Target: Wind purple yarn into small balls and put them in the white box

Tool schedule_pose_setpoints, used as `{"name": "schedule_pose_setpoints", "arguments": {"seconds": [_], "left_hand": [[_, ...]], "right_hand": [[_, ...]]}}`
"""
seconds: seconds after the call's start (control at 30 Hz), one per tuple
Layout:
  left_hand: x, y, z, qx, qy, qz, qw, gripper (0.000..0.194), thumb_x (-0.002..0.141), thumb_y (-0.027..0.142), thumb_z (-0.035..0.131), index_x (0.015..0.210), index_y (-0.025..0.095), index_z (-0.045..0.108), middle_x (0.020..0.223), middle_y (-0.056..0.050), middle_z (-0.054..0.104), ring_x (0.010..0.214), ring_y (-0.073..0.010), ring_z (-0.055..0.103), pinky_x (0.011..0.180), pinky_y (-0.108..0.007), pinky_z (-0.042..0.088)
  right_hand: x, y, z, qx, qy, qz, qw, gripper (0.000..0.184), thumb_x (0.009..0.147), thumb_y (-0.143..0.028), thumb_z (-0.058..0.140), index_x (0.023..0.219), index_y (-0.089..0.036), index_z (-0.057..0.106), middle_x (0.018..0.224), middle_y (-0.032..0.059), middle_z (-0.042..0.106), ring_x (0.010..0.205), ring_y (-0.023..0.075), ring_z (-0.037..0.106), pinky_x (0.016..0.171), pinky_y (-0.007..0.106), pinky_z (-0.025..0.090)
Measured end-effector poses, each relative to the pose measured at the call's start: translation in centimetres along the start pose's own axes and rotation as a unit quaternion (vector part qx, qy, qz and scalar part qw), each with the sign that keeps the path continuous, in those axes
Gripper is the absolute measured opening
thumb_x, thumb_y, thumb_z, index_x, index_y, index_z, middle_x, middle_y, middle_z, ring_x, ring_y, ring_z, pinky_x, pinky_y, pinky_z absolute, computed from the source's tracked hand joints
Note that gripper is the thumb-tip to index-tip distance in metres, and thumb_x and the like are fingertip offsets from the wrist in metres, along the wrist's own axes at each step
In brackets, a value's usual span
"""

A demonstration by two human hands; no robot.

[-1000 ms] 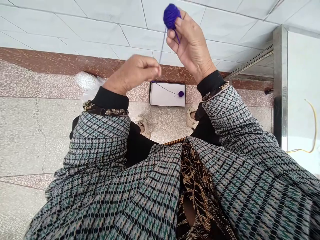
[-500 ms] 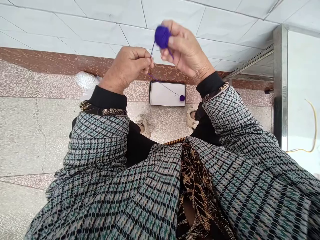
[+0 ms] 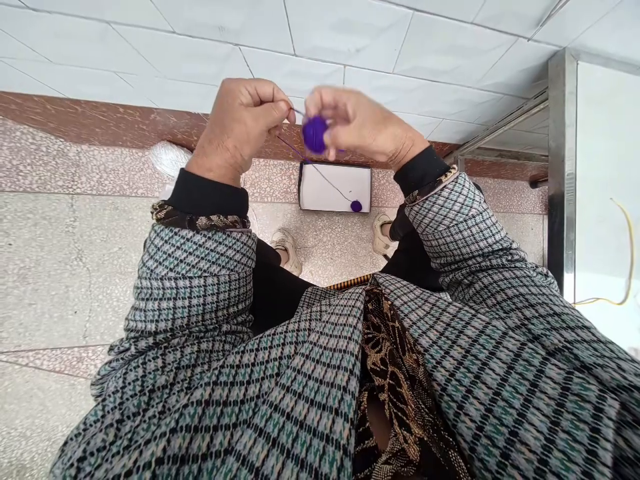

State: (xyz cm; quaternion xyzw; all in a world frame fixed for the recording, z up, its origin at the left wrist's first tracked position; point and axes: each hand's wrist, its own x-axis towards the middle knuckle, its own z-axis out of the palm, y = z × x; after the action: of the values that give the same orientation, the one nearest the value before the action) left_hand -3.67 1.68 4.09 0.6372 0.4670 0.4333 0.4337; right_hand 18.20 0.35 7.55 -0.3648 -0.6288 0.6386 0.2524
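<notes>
A purple ball of yarn (image 3: pixel 315 135) is gripped in the fingers of my right hand (image 3: pixel 367 127), which is slightly blurred. To its left, my left hand (image 3: pixel 240 123) pinches the purple yarn strand (image 3: pixel 323 175) between thumb and forefinger. One stretch of the strand runs from this pinch across to the held ball; another slants down to a smaller purple yarn ball (image 3: pixel 356 206). That smaller ball lies in a shallow white box (image 3: pixel 327 187) with dark edges, on the floor below my hands, near its front right corner.
A white bundle (image 3: pixel 169 160) lies on the floor behind my left wrist. My shoes (image 3: pixel 287 251) stand on the speckled floor near the box. A white tiled wall (image 3: pixel 345 33) rises in front. At right is a metal-framed table (image 3: pixel 563 173) with a yellow cord (image 3: pixel 629 253).
My right hand has come down and slightly left with the larger ball, turning it. My left hand has shifted left and up. The small ball has moved left and toward me in the box.
</notes>
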Motion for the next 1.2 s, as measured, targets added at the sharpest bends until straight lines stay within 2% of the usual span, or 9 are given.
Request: {"name": "schedule_pose_setpoints", "arguments": {"seconds": [0.07,0.17,0.3,0.5,0.6,0.8,0.93,1.1,1.2], "left_hand": [[-0.2,0.1,0.4,0.015,-0.014,-0.032,0.999,0.014,0.076,0.028,0.072,0.063,0.027,0.068,0.056,0.001,0.054,0.056,-0.0140,0.044,0.060,-0.035,0.032],[-1.1,1.7,1.1,0.027,-0.166,-0.044,0.985,0.021,0.085,0.042,0.077,0.075,0.025,0.072,0.063,0.000,0.058,0.062,-0.0148,0.049,0.062,-0.032,0.038],[-2.2,3.9,1.1,0.052,-0.335,0.004,0.941,0.042,0.090,0.063,0.078,0.094,0.022,0.074,0.070,0.000,0.063,0.069,-0.0148,0.053,0.067,-0.031,0.043],[-0.9,1.6,-0.2,0.020,-0.071,0.015,0.997,0.026,0.081,0.045,0.080,0.064,0.028,0.069,0.060,0.001,0.060,0.061,-0.0147,0.044,0.063,-0.036,0.033],[0.1,0.0,-0.3,0.042,-0.007,-0.004,0.999,0.017,0.074,0.032,0.075,0.059,0.030,0.067,0.057,0.000,0.058,0.060,-0.0161,0.046,0.064,-0.039,0.032],[-0.5,0.6,1.3,-0.003,-0.083,-0.040,0.996,0.035,0.069,0.058,0.082,0.057,0.030,0.064,0.055,-0.001,0.056,0.055,-0.0159,0.046,0.061,-0.038,0.036],[-1.4,2.1,1.6,-0.005,-0.196,-0.019,0.980,0.044,0.071,0.068,0.087,0.064,0.029,0.068,0.055,-0.002,0.059,0.057,-0.0170,0.049,0.061,-0.037,0.038],[-1.4,2.4,0.6,-0.022,-0.162,0.005,0.987,0.041,0.073,0.060,0.089,0.059,0.027,0.068,0.055,-0.002,0.059,0.054,-0.0152,0.046,0.057,-0.036,0.036],[-1.0,1.7,0.2,-0.011,-0.082,0.029,0.996,0.024,0.078,0.042,0.082,0.064,0.026,0.072,0.059,-0.002,0.061,0.060,-0.0162,0.049,0.063,-0.038,0.040]], "right_hand": [[0.3,-0.4,0.0,0.069,0.097,-0.063,0.991,0.036,0.071,-0.042,0.078,0.098,-0.033,0.057,0.105,-0.0016,0.070,0.077,0.0146,0.068,0.071,0.022,0.060],[1.3,-0.2,-0.1,0.127,0.222,-0.120,0.959,0.038,0.079,-0.048,0.072,0.111,-0.035,0.054,0.110,-0.0017,0.069,0.095,0.0180,0.073,0.092,0.026,0.064],[2.1,1.3,-0.2,0.046,0.247,-0.068,0.966,0.030,0.078,-0.039,0.071,0.104,-0.033,0.058,0.114,0.0006,0.072,0.096,0.0210,0.072,0.094,0.030,0.066],[0.1,1.2,0.2,-0.048,0.015,0.038,0.998,0.016,0.073,-0.023,0.076,0.085,-0.030,0.069,0.088,0.0004,0.070,0.082,0.0174,0.071,0.073,0.024,0.061],[-0.3,0.2,0.4,0.061,0.029,-0.009,0.998,0.021,0.071,-0.026,0.076,0.090,-0.030,0.068,0.092,-0.0004,0.069,0.072,0.0131,0.069,0.071,0.022,0.060],[0.7,-1.1,0.1,0.127,0.237,-0.077,0.960,0.038,0.077,-0.044,0.062,0.114,-0.037,0.052,0.117,0.0003,0.072,0.117,0.0193,0.073,0.105,0.027,0.062],[1.6,-0.3,-0.1,0.079,0.269,-0.065,0.958,0.031,0.079,-0.047,0.062,0.104,-0.037,0.048,0.116,0.0030,0.070,0.120,0.0227,0.071,0.092,0.031,0.065],[0.9,1.0,0.0,-0.075,0.089,0.034,0.993,0.025,0.082,-0.028,0.077,0.091,-0.028,0.053,0.081,-0.0015,0.059,0.076,0.0142,0.062,0.065,0.023,0.053],[-0.4,0.2,0.1,-0.076,-0.018,0.076,0.994,0.017,0.081,-0.029,0.077,0.092,-0.028,0.063,0.086,0.0011,0.063,0.079,0.0156,0.065,0.062,0.020,0.054]]}}
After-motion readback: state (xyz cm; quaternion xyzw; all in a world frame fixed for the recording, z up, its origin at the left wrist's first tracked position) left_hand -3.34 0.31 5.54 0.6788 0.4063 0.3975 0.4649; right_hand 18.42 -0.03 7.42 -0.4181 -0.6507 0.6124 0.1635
